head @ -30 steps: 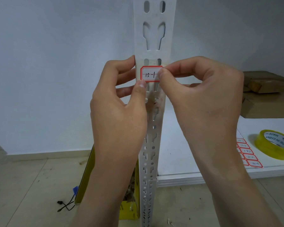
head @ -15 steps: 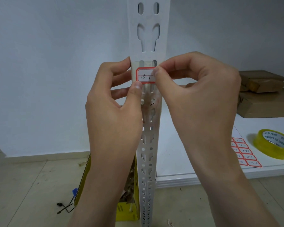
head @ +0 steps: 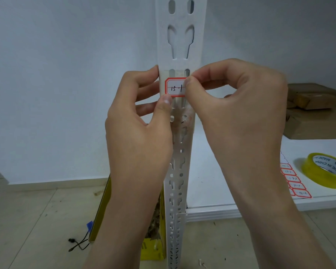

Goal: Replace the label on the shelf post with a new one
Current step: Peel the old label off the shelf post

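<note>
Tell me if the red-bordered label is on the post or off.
On: the label lies level across the shelf post, right hand pinching its right edge, left hand gripping the post below. Fully stuck: cannot tell.

Plain pale wall [head: 56, 84] with a bluish cast behind everything. The white shelf board [head: 208, 181] sits low, just above the floor. Left of the shelf board, a white baseboard [head: 56, 184] meets a beige tiled floor [head: 27, 220] with grout lines and little bits of debris. A yellow box [head: 153, 251] stands on the floor by the board's front left corner, and a black cable [head: 78, 244] lies further left. Brown cardboard boxes [head: 314, 121] are stacked at the board's back right. Light's soft and kinda dim.
</note>
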Demonstrator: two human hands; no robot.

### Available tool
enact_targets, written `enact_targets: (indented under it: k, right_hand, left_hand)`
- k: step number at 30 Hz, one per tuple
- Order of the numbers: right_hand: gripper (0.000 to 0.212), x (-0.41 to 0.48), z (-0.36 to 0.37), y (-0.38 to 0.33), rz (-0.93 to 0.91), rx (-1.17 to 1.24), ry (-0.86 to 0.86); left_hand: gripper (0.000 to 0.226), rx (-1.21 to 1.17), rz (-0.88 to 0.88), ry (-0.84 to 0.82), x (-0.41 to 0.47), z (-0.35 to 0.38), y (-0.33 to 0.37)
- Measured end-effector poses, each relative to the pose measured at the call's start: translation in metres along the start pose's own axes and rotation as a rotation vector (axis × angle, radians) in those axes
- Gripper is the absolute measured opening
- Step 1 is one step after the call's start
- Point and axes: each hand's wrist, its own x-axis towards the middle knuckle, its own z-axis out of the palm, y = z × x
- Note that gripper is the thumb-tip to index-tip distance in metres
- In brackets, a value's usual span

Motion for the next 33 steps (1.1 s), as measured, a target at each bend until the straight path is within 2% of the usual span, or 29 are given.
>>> enact_targets:
  k: [7,19,33]
  right_hand:
    - [0.007,-0.003,0.002,0.000,-0.034,-0.034,-0.023]
    - [0.013,-0.007,-0.002,0.007,-0.067,0.090,0.048]
    - [0.015,-0.007,-0.002,0.013,-0.180,0.010,0.108]
  left_hand:
    - [0.029,-0.023,0.001,-0.004,0.001,0.000,0.000]
    - [0.029,-0.023,0.023,-0.015,0.002,-0.002,-0.001]
    - [0.030,-0.029,-0.003,-0.021,0.003,-0.003,0.000]
